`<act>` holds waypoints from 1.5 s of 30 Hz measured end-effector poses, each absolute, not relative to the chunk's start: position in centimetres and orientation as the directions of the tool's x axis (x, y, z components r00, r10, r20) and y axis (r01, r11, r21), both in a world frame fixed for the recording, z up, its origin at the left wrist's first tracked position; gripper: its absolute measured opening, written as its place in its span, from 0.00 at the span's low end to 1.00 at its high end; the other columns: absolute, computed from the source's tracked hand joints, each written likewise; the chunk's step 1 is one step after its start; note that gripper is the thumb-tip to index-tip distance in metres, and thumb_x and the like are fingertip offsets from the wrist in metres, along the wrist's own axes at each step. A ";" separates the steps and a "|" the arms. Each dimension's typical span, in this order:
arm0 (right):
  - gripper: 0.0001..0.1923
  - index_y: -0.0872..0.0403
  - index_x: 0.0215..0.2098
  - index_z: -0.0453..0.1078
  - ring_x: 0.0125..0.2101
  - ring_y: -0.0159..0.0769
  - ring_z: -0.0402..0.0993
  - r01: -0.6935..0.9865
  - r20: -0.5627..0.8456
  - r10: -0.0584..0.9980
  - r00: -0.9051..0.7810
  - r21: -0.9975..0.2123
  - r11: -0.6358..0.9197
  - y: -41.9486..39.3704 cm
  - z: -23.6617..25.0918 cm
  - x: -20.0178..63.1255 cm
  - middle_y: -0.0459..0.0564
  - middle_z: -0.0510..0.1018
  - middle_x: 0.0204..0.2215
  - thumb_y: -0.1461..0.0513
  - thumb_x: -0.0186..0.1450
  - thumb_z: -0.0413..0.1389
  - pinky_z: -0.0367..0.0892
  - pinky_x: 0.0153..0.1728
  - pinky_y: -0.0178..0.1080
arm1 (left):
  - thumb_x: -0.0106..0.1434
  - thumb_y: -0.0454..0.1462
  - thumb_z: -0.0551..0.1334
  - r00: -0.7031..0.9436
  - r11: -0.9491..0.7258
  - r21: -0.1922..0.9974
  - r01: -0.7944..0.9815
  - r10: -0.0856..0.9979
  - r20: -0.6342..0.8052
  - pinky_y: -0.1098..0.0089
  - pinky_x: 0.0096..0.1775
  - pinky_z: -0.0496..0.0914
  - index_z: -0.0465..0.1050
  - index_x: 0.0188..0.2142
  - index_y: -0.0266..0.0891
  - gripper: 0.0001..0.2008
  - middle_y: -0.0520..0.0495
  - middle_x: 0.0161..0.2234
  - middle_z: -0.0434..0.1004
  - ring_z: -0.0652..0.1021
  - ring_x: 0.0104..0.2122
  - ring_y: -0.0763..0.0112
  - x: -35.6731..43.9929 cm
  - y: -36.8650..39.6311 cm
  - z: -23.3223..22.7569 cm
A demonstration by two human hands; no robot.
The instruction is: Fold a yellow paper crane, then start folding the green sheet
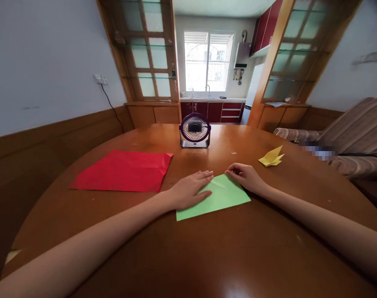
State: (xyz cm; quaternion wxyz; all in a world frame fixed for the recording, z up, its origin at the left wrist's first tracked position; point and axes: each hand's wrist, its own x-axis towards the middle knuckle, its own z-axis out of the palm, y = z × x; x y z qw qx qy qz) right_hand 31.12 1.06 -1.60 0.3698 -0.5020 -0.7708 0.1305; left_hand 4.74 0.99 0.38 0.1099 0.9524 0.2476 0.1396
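Paper [221, 196], green, folded: left hand [190, 190] flat on it, right hand [246, 176] pinching its top corner; fan [195, 130] draught may shift fold.

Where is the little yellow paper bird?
In the head view, the yellow paper bird sits on the wooden table, right of the right hand and the green paper.

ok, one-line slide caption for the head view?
Left hand flat on green paper, right hand pinching its far corner, on a round wooden table.
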 end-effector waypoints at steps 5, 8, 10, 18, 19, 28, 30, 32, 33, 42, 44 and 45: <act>0.12 0.51 0.47 0.72 0.46 0.44 0.73 0.720 0.643 0.674 -0.363 -0.266 0.641 0.3 -1.3 30.8 0.56 0.75 0.47 0.59 0.67 0.52 0.70 0.47 0.50 | 0.72 0.46 0.46 0.839 -0.840 0.236 0.489 0.527 0.136 0.60 0.64 0.51 0.55 0.65 0.35 0.27 0.40 0.66 0.52 0.55 0.66 0.62 5.1 0.6 -1.1; 0.17 0.49 0.55 0.68 0.51 0.45 0.72 0.700 0.610 0.652 -0.449 -0.213 0.682 -0.7 -1.4 30.1 0.55 0.75 0.51 0.63 0.69 0.47 0.68 0.52 0.54 | 0.72 0.46 0.45 0.838 -0.836 0.209 0.507 0.535 0.110 0.59 0.65 0.48 0.52 0.65 0.34 0.27 0.40 0.66 0.50 0.53 0.66 0.62 5.1 0.5 -1.1; 0.20 0.51 0.59 0.65 0.55 0.47 0.69 0.699 0.539 0.690 -0.483 -0.237 0.674 -1.4 -1.8 29.7 0.56 0.72 0.55 0.61 0.70 0.46 0.66 0.55 0.55 | 0.72 0.46 0.44 0.836 -0.835 0.196 0.514 0.539 0.102 0.59 0.65 0.48 0.51 0.66 0.34 0.28 0.39 0.67 0.48 0.51 0.67 0.61 5.1 0.3 -1.0; 0.31 0.56 0.68 0.49 0.66 0.47 0.46 0.749 0.242 0.790 -0.563 -0.254 0.612 -2.0 -3.2 30.2 0.57 0.52 0.66 0.50 0.72 0.42 0.48 0.66 0.54 | 0.71 0.50 0.42 0.837 -0.824 0.185 0.536 0.547 0.012 0.60 0.65 0.43 0.43 0.68 0.31 0.33 0.37 0.68 0.41 0.46 0.67 0.60 4.7 0.0 -0.5; 0.31 0.55 0.68 0.48 0.66 0.46 0.45 0.751 0.226 0.790 -0.569 -0.249 0.612 -2.0 -3.2 30.3 0.56 0.50 0.67 0.49 0.72 0.41 0.47 0.66 0.54 | 0.71 0.51 0.42 0.836 -0.823 0.187 0.536 0.548 0.011 0.60 0.65 0.43 0.42 0.68 0.31 0.33 0.38 0.68 0.41 0.46 0.67 0.60 4.5 0.0 -0.5; 0.35 0.58 0.69 0.41 0.67 0.44 0.39 0.792 0.106 0.815 -0.570 -0.196 0.579 -2.1 -2.4 30.4 0.55 0.44 0.68 0.46 0.72 0.36 0.42 0.67 0.52 | 0.68 0.57 0.41 0.834 -0.822 0.152 0.550 0.550 -0.044 0.62 0.65 0.41 0.40 0.68 0.32 0.39 0.39 0.68 0.38 0.46 0.67 0.61 1.7 -0.2 0.0; 0.36 0.58 0.69 0.41 0.67 0.45 0.39 0.793 0.093 0.819 -0.566 -0.212 0.571 -2.2 -2.2 30.3 0.54 0.43 0.68 0.45 0.71 0.36 0.41 0.67 0.52 | 0.68 0.58 0.41 0.821 -0.809 0.141 0.571 0.568 -0.061 0.62 0.65 0.43 0.40 0.68 0.32 0.40 0.40 0.68 0.38 0.46 0.67 0.61 1.0 -0.4 0.4; 0.36 0.57 0.69 0.41 0.67 0.45 0.39 0.790 0.094 0.824 -0.559 -0.241 0.564 -2.3 -2.0 30.3 0.53 0.44 0.68 0.45 0.71 0.36 0.41 0.67 0.52 | 0.68 0.58 0.41 0.801 -0.791 0.122 0.599 0.594 -0.076 0.62 0.65 0.44 0.39 0.68 0.32 0.40 0.39 0.68 0.38 0.47 0.67 0.60 0.5 -0.7 0.7; 0.36 0.57 0.69 0.42 0.67 0.45 0.39 0.789 0.095 0.827 -0.554 -0.258 0.558 -2.3 -2.0 30.3 0.53 0.44 0.68 0.45 0.71 0.37 0.42 0.67 0.51 | 0.67 0.59 0.42 0.788 -0.780 0.112 0.615 0.610 -0.080 0.61 0.65 0.44 0.39 0.68 0.32 0.41 0.39 0.68 0.37 0.46 0.67 0.60 0.3 -0.9 0.7; 0.35 0.52 0.69 0.42 0.67 0.45 0.43 0.735 0.162 0.790 -0.592 -0.293 0.611 -2.4 -1.6 30.2 0.52 0.48 0.68 0.46 0.71 0.42 0.42 0.67 0.53 | 0.64 0.61 0.47 0.836 -0.831 0.117 0.543 0.549 0.021 0.54 0.65 0.44 0.44 0.68 0.36 0.43 0.37 0.68 0.40 0.47 0.67 0.53 1.1 -2.4 0.2; 0.33 0.50 0.69 0.40 0.67 0.43 0.43 0.690 0.171 0.738 -0.653 -0.268 0.672 -2.3 -1.4 29.8 0.50 0.48 0.68 0.48 0.71 0.42 0.40 0.67 0.53 | 0.64 0.60 0.48 0.844 -0.837 0.141 0.528 0.536 0.022 0.54 0.65 0.46 0.45 0.68 0.37 0.42 0.38 0.68 0.42 0.49 0.67 0.54 1.3 -2.4 0.1; 0.32 0.49 0.69 0.40 0.67 0.42 0.43 0.669 0.166 0.715 -0.679 -0.262 0.696 -2.2 -1.3 29.5 0.50 0.49 0.67 0.48 0.72 0.42 0.39 0.67 0.52 | 0.64 0.60 0.49 0.839 -0.832 0.151 0.534 0.544 0.030 0.54 0.64 0.47 0.46 0.67 0.37 0.41 0.38 0.67 0.45 0.51 0.66 0.53 1.4 -2.3 0.1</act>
